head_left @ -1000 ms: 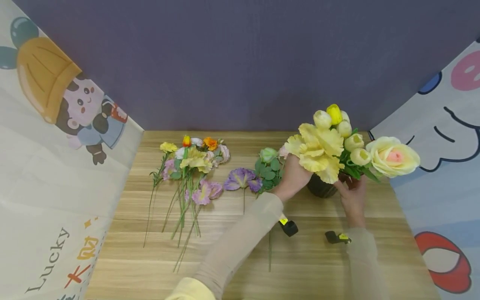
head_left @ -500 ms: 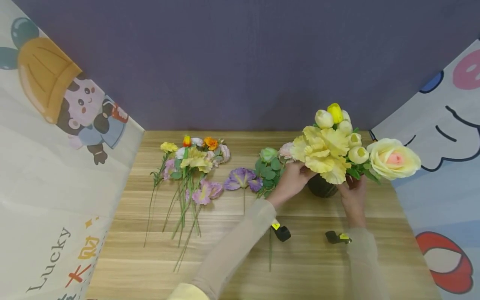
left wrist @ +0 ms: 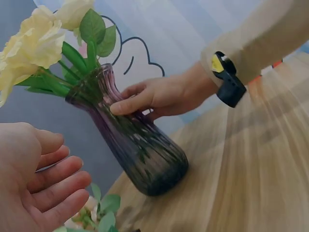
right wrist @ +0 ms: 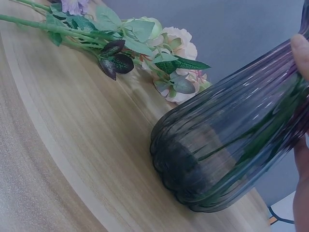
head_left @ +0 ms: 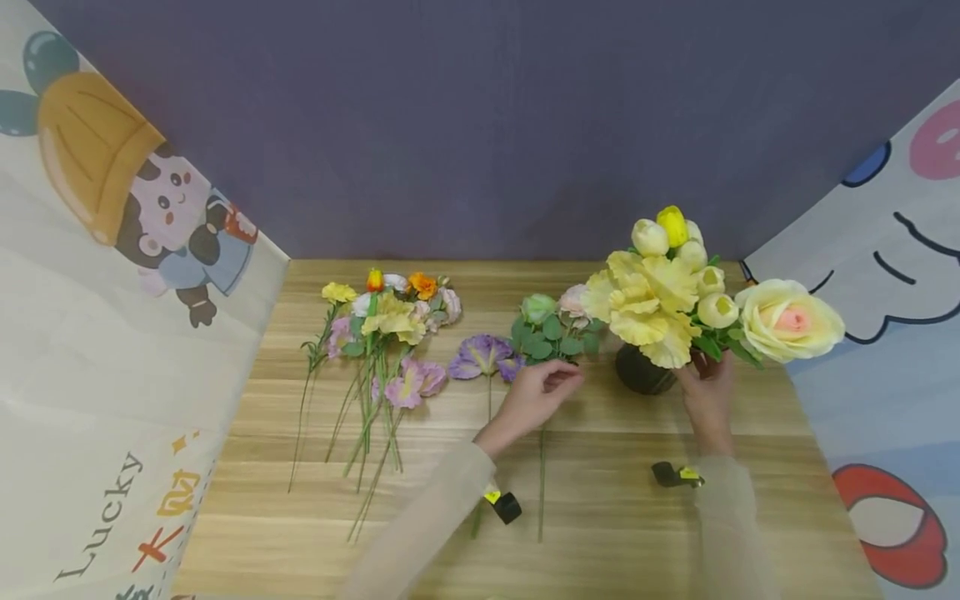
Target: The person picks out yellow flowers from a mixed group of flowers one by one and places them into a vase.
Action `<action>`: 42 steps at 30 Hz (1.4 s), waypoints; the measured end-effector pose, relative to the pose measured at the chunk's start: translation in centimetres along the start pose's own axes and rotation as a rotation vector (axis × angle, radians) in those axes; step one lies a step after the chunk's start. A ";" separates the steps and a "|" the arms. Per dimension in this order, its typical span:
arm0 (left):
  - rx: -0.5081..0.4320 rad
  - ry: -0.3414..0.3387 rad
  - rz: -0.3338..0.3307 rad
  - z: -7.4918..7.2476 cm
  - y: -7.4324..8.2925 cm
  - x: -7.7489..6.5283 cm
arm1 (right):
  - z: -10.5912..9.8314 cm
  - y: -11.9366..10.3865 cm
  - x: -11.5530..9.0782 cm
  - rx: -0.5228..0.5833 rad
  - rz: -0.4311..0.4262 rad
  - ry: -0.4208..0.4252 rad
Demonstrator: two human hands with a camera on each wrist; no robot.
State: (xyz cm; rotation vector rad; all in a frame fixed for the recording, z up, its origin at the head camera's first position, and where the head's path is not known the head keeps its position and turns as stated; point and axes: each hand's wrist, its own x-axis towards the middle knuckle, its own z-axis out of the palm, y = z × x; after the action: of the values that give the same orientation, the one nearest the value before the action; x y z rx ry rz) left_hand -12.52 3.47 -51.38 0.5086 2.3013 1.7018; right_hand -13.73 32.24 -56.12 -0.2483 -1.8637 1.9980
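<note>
My right hand [head_left: 707, 398] grips the neck of a ribbed dark glass vase [left wrist: 140, 145], thumb and fingers around it. The vase stands on the table with green stems inside. Out of it rise a large yellow ruffled flower [head_left: 647, 308], several cream tulips [head_left: 717, 310], a bright yellow tulip [head_left: 672, 225] and a cream rose with a pink centre [head_left: 793, 320]. My left hand [head_left: 534, 402] holds nothing, its fingers loosely bent in the left wrist view. It hovers left of the vase, near a pale green rose [head_left: 538, 308] with round leaves and a pink flower [head_left: 574, 302].
A purple flower [head_left: 482, 357] lies left of the left hand. Farther left on the wooden table [head_left: 255, 517] is a loose pile of flowers, with a yellow ruffled one [head_left: 393, 320] and a pink one [head_left: 411, 383]. A dark wall [head_left: 480, 125] stands behind.
My left hand has come off the yellow ruffled flower and moved left and down toward the flowers on the table. The right hand has stayed on the vase.
</note>
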 end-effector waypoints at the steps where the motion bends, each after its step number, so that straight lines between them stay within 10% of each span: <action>1: 0.003 0.003 0.003 -0.2 -0.2 -0.5 | 0.0 0.0 0.0 0.002 -0.005 -0.001; 18: 0.069 0.091 0.034 -4.1 -3.7 -5.0 | 0.0 -0.2 -0.2 -0.029 0.022 0.015; 42: 0.175 0.414 0.010 -11.1 -8.1 -9.4 | -0.1 0.0 -0.1 -0.042 0.055 0.018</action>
State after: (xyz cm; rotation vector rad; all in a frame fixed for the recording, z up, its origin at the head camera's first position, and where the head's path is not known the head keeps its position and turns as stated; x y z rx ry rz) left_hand -9.32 -12.24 -55.94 0.2101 2.7551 1.7532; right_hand -13.62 32.31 -56.16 -0.3317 -1.9083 1.9875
